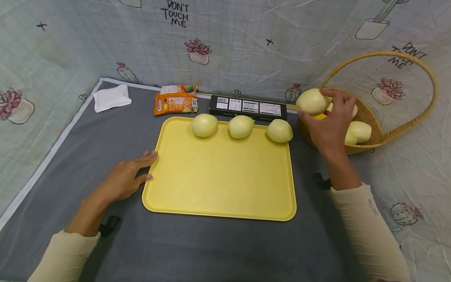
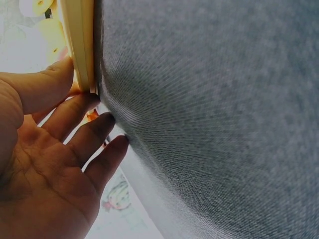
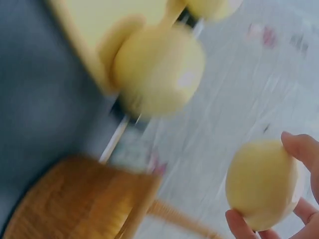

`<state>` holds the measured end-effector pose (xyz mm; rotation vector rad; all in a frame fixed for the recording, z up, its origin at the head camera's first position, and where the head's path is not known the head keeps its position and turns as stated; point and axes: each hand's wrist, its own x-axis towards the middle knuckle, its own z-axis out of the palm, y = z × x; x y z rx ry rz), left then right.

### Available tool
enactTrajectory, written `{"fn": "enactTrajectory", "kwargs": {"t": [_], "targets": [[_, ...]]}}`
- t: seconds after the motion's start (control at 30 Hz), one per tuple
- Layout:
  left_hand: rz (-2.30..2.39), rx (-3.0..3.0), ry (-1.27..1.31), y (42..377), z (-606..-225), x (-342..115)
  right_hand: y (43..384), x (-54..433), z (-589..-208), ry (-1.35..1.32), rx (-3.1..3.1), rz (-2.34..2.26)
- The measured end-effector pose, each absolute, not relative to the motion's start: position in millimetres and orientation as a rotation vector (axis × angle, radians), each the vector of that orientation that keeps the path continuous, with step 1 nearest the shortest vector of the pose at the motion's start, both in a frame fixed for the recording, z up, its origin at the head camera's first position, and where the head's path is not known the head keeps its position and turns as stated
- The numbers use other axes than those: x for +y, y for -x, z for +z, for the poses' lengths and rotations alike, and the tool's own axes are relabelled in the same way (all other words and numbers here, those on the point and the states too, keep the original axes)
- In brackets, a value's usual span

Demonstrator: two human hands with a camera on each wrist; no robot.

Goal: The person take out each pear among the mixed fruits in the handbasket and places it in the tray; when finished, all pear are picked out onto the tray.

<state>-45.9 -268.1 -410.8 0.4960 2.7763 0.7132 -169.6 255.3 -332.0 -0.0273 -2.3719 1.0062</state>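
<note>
My right hand [image 1: 332, 121] holds a smooth, pale yellow-green oval fruit [image 1: 312, 102] between thumb and fingers, raised over the near-left side of a wicker basket [image 1: 378, 137]. In the right wrist view the same fruit [image 3: 261, 184] shows against the patterned cloth. Several more pale fruits [image 1: 360, 131] lie in the basket. Along the far edge of a yellow tray [image 1: 218, 176] sit three like fruits, at the left [image 1: 204, 125], middle [image 1: 241, 126] and right [image 1: 280, 131]. My left hand [image 1: 123, 178] touches the tray's left rim, thumb and fingers spread, as the left wrist view confirms.
Behind the tray lie an orange packet [image 1: 176, 102] and a black box [image 1: 248, 107] with white labels. A white pouch [image 1: 112, 98] rests at the back left of the grey tabletop [image 1: 197, 246]. The basket's tall handle [image 1: 435, 86] arches at the right.
</note>
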Motion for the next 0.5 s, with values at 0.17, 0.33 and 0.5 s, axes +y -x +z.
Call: {"fn": "enactTrajectory", "kwargs": {"t": [0.17, 0.33, 0.5], "targets": [[0.721, 2.778, -0.503, 46.7, -410.9, -267.7, 162.3, 216.5, -333.6, -0.123, -2.401, 1.069], [0.736, 2.78, -0.521, 46.0, -411.6, -268.9, 157.9, 177.1, -334.5, -0.261, -2.409, 1.142], [0.738, 2.787, -0.538, 45.2, -411.7, -269.3, 153.4, 137.1, -334.7, -0.387, -2.425, 1.182]]}}
